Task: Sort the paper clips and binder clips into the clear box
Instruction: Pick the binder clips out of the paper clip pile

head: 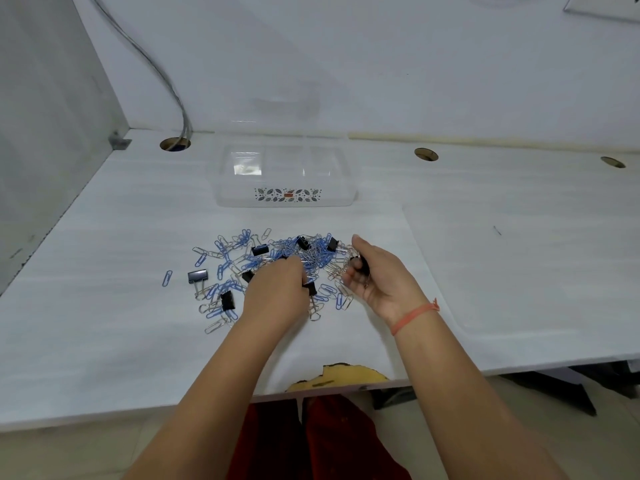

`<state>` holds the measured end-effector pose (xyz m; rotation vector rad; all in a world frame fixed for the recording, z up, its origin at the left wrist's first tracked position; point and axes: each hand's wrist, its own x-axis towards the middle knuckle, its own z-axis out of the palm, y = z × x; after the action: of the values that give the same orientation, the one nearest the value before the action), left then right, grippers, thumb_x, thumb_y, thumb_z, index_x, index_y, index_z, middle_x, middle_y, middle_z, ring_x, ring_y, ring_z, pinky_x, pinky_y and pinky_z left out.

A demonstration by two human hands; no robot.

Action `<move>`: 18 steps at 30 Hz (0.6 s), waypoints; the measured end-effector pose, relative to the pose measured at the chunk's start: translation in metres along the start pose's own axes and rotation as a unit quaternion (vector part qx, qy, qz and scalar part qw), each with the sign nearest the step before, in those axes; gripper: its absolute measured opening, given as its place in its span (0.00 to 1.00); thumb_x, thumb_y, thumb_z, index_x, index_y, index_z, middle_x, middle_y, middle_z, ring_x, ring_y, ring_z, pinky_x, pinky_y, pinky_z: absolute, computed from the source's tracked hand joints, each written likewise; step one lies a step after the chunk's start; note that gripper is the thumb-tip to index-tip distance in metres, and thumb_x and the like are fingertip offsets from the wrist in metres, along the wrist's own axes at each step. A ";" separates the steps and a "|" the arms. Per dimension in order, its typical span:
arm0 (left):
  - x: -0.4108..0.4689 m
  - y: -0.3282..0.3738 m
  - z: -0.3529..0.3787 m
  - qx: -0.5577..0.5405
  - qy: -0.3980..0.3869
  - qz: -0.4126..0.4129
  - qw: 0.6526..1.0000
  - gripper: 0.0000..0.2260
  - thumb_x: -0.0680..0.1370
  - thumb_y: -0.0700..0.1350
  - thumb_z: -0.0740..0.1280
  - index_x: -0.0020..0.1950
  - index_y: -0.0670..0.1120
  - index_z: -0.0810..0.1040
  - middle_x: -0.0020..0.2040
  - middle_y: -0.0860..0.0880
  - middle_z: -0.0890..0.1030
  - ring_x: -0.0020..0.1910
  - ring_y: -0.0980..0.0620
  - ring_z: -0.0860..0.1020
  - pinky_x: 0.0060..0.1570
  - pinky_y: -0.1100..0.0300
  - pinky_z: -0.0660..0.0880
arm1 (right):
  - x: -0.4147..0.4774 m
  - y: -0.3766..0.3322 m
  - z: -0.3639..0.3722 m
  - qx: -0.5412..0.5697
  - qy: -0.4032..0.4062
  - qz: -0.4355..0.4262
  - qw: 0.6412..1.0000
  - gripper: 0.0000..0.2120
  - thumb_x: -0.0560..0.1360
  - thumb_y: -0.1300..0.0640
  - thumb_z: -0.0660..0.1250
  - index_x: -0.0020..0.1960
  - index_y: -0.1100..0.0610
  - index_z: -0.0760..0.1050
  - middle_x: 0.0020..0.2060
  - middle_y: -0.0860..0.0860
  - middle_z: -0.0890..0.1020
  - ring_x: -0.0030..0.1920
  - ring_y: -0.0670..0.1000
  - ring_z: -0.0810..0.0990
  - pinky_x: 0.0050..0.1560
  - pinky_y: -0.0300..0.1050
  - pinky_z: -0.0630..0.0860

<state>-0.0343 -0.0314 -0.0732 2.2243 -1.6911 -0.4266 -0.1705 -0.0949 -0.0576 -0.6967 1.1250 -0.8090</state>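
Note:
A heap of blue and silver paper clips (277,254) lies on the white desk, with several black binder clips mixed in, such as one binder clip (197,276) at the left. The clear box (284,174) with a leaf-pattern label stands behind the heap, divided into compartments that look empty. My left hand (277,289) reaches into the heap, fingers pinched on a black binder clip (310,288). My right hand (377,278) is at the heap's right edge, palm up, holding a black binder clip (358,263) and some silver clips.
The desk (485,271) has round cable holes along its back edge, one with grey cables (156,67) coming out. A side panel walls the left. The front edge has a chipped patch (339,375). A raised white mat covers the right part.

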 end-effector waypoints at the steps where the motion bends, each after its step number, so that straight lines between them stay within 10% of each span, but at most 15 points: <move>1: 0.000 -0.001 0.000 0.001 -0.006 0.002 1.000 0.06 0.75 0.38 0.64 0.52 0.43 0.74 0.47 0.45 0.80 0.47 0.45 0.77 0.45 0.52 0.74 | 0.000 -0.001 -0.001 -0.004 0.003 -0.001 1.000 0.13 0.75 0.52 0.67 0.36 0.55 0.68 0.26 0.49 0.69 0.24 0.46 0.71 0.28 0.37 0.78; 10: 0.000 0.001 -0.020 -0.148 -0.088 0.001 0.985 0.04 0.77 0.44 0.63 0.49 0.45 0.75 0.40 0.51 0.76 0.37 0.52 0.74 0.30 0.66 0.71 | 0.010 -0.004 -0.021 -0.120 0.059 -0.101 0.986 0.15 0.70 0.74 0.64 0.39 0.55 0.69 0.31 0.52 0.69 0.25 0.47 0.69 0.24 0.37 0.71; 18: 0.021 0.004 -0.028 -0.577 -0.106 -0.178 0.790 0.08 0.77 0.35 0.57 0.47 0.43 0.75 0.36 0.45 0.79 0.25 0.54 0.75 0.20 0.66 0.58 | 0.033 -0.007 -0.031 -0.598 0.050 -0.233 0.765 0.12 0.71 0.59 0.69 0.54 0.52 0.78 0.48 0.52 0.74 0.47 0.52 0.75 0.44 0.39 0.65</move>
<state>-0.0211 -0.0509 -0.0473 1.4936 -0.6329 -1.3860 -0.1939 -0.1292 -0.0773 -2.0936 1.5520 -0.4312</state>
